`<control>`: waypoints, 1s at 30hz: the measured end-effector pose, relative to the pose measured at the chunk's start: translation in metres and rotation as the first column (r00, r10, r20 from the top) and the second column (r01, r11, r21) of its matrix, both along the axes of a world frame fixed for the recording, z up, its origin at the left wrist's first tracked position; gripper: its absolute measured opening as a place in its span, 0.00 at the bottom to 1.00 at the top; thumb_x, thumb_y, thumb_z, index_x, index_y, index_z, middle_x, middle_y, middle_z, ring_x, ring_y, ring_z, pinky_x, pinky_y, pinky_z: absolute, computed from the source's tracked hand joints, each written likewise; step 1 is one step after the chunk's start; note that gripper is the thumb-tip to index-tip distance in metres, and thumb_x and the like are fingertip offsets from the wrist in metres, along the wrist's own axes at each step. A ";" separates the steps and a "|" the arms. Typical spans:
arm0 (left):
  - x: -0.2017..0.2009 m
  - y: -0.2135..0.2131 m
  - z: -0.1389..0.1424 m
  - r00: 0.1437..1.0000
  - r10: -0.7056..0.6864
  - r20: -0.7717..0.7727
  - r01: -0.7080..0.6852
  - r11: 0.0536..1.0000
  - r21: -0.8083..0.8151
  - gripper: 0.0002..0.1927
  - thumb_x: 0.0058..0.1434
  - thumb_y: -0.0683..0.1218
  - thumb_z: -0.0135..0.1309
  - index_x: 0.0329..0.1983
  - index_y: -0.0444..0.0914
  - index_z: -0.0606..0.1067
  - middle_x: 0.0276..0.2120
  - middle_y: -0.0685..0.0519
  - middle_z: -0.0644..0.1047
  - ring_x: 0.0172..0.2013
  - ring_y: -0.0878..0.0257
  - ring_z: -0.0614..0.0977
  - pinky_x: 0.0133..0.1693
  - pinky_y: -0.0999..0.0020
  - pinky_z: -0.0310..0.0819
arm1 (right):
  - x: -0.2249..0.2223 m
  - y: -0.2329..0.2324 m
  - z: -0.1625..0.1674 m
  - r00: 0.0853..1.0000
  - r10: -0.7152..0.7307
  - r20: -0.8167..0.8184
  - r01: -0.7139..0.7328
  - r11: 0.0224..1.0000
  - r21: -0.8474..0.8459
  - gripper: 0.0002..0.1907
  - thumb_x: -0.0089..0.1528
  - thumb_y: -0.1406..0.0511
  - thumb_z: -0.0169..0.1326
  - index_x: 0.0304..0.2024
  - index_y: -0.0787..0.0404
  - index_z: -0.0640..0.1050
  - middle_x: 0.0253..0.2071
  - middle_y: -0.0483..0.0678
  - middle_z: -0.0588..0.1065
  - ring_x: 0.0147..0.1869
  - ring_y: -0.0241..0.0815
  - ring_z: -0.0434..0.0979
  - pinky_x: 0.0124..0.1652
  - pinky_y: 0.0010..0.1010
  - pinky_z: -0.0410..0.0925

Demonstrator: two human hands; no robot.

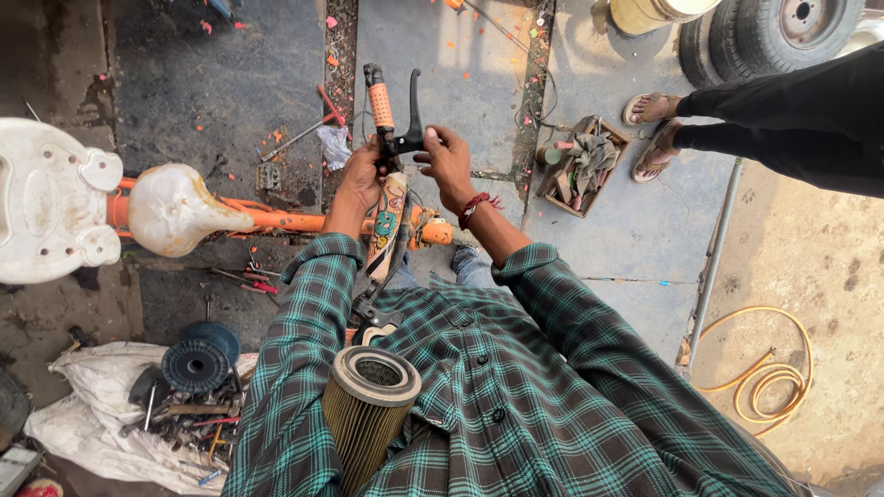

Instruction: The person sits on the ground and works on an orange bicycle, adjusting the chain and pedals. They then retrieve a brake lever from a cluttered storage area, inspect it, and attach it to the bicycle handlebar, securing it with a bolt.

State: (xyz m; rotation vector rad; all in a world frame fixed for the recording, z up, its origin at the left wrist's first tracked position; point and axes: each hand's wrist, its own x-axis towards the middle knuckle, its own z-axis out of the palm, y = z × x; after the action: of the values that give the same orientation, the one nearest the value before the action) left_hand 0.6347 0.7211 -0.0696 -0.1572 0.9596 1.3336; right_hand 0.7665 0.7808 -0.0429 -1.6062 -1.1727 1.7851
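Note:
A small orange bicycle (276, 221) with a white saddle (180, 210) stands in front of me. My left hand (364, 175) grips the handlebar just below the orange grip (379, 103). My right hand (447, 161) holds the black brake lever (412, 115) at its clamp on the bar. A red thread band circles my right wrist. The patterned handlebar stem (387, 230) runs down toward my chest. A cylindrical pleated air filter (366, 410) sits against my checked shirt.
A white plastic seat (46, 198) is at the left. Tools, a wire spool (198, 361) and scraps lie on a white sack (92, 423). A wooden box of rags (580, 166), another person's sandalled feet (649, 129), tyres (773, 32) and a coiled hose (769, 377) lie to the right.

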 end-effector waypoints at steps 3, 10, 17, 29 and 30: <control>-0.004 0.003 -0.003 0.998 -0.031 0.063 0.032 0.999 -0.018 0.11 0.72 0.53 0.51 0.41 0.42 0.76 0.26 0.59 0.74 0.23 0.70 0.69 0.25 0.76 0.63 | 0.003 -0.017 0.004 0.973 -0.038 0.226 -0.055 0.919 0.391 0.14 0.67 0.61 0.55 0.50 0.64 0.79 0.37 0.52 0.80 0.40 0.44 0.83 0.41 0.35 0.75; -0.024 -0.006 -0.023 0.288 -0.072 -0.955 0.711 0.684 0.163 0.29 0.52 0.33 0.54 0.60 0.35 0.73 0.48 0.50 0.77 0.47 0.61 0.76 0.48 0.66 0.74 | -0.008 -0.051 0.010 0.874 0.113 0.473 -0.477 0.395 0.785 0.13 0.54 0.68 0.59 0.43 0.56 0.82 0.59 0.61 0.70 0.61 0.62 0.70 0.58 0.49 0.67; -0.015 -0.019 -0.038 0.960 -0.277 0.039 0.270 0.955 0.125 0.23 0.64 0.44 0.49 0.64 0.39 0.70 0.56 0.48 0.76 0.56 0.55 0.77 0.56 0.56 0.71 | -0.027 -0.055 -0.011 0.502 0.100 0.859 -0.819 0.373 0.435 0.23 0.50 0.57 0.60 0.45 0.61 0.82 0.73 0.66 0.59 0.80 0.67 0.54 0.65 0.64 0.56; -0.017 0.013 -0.058 0.853 -0.492 0.174 0.506 0.861 -0.048 0.22 0.71 0.54 0.44 0.66 0.46 0.69 0.59 0.50 0.75 0.57 0.52 0.76 0.58 0.51 0.69 | -0.032 -0.077 -0.062 0.508 0.079 0.858 -0.786 0.449 0.425 0.15 0.58 0.57 0.55 0.40 0.57 0.84 0.80 0.66 0.54 0.82 0.67 0.49 0.66 0.60 0.50; -0.018 0.012 -0.059 0.865 -0.481 0.144 0.492 0.869 -0.050 0.22 0.71 0.52 0.44 0.67 0.47 0.69 0.60 0.50 0.74 0.57 0.53 0.76 0.59 0.52 0.69 | -0.031 -0.079 -0.062 0.539 0.082 0.838 -0.761 0.475 0.442 0.14 0.56 0.58 0.55 0.38 0.56 0.84 0.80 0.64 0.55 0.82 0.66 0.50 0.67 0.60 0.51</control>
State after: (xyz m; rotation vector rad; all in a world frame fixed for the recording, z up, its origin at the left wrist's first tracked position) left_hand 0.6164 0.7332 -0.1285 -0.0563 0.8742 0.8044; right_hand 0.7356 0.7020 -0.1047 -1.4435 -2.5652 0.4370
